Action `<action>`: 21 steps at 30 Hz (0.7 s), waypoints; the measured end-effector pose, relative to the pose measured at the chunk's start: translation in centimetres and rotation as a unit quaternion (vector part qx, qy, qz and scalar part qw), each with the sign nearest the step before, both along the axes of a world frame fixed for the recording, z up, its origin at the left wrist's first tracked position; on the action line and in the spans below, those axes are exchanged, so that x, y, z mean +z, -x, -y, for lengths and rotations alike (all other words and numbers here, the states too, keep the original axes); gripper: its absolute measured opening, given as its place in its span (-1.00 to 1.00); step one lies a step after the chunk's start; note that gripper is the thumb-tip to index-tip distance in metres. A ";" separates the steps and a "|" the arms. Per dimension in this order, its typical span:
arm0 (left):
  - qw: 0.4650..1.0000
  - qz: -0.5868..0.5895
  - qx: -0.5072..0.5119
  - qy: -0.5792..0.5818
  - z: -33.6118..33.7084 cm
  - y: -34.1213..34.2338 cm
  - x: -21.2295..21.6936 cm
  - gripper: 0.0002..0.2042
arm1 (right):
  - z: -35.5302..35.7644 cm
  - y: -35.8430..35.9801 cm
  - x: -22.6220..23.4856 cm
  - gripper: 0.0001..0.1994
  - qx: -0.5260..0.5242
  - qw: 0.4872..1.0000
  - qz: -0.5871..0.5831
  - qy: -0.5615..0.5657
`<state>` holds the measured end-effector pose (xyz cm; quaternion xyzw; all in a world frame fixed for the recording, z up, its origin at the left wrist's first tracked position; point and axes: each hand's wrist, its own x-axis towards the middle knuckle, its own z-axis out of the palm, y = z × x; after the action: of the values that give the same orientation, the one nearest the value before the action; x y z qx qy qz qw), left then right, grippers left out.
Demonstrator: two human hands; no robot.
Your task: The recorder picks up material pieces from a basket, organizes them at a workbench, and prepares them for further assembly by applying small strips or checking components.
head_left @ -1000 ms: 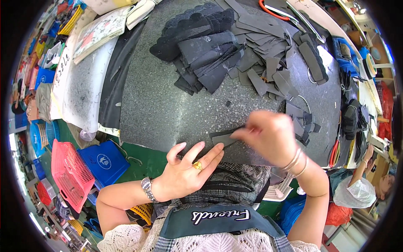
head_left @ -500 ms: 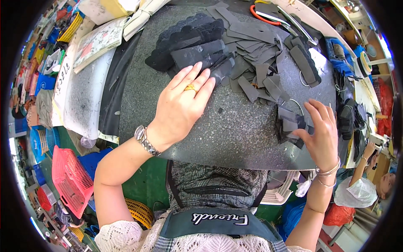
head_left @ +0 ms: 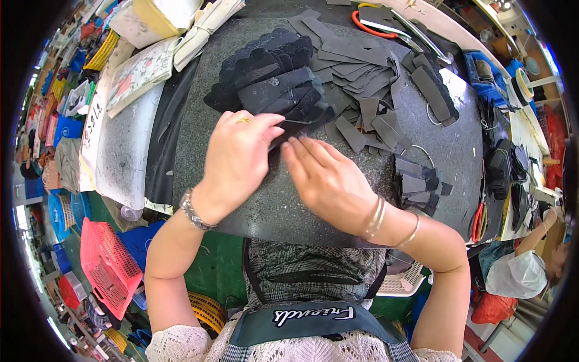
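Note:
Over the middle of the dark speckled work board (head_left: 253,226), my left hand (head_left: 238,154) pinches a small black fabric piece (head_left: 297,128) between thumb and fingers. My right hand (head_left: 332,187) meets it from the right, fingers pressed together with their tips at the same piece; its thumb is mostly hidden. Just beyond lies a heap of black scalloped-edge pieces (head_left: 253,71), with plain dark pieces (head_left: 271,90) on top. Right of that heap is a loose pile of flat dark-grey cut pieces (head_left: 356,51). A smaller cluster of dark pieces (head_left: 415,184) sits right of my right hand.
Orange-handled scissors (head_left: 377,29) lie at the far edge beside a long metal tool (head_left: 425,37). A tied bundle of scalloped strips (head_left: 433,90) rests at the right. Left of the board are a booklet (head_left: 142,75) and a white sheet (head_left: 129,145). A pink basket (head_left: 108,265) stands lower left.
My left hand has gone from lying flat on the heap to pinching a black fabric piece nearer me. My right hand has moved left from the small cluster to join it.

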<state>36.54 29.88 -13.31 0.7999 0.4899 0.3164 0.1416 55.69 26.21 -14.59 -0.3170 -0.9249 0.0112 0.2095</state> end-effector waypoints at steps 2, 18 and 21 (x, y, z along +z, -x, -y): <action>0.989 0.117 0.084 0.023 0.1 0.6 2.0 -0.85 | 0.3 -0.3 -0.3 -0.50 -0.042 0.998 0.041 0.006; 0.979 -0.043 -0.196 -0.027 -1.7 -6.7 -0.3 -0.40 | -2.8 -7.7 0.8 -0.87 -0.152 0.943 -0.151 0.256; 0.946 -0.173 -0.256 -0.101 -3.8 -7.8 -3.4 -0.37 | -1.3 -8.2 2.9 -0.88 -0.108 0.941 -0.195 0.253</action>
<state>44.29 33.72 -16.69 0.9507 0.2517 0.1742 0.0496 63.92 27.50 -11.66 -0.4490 -0.7929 0.2839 0.2984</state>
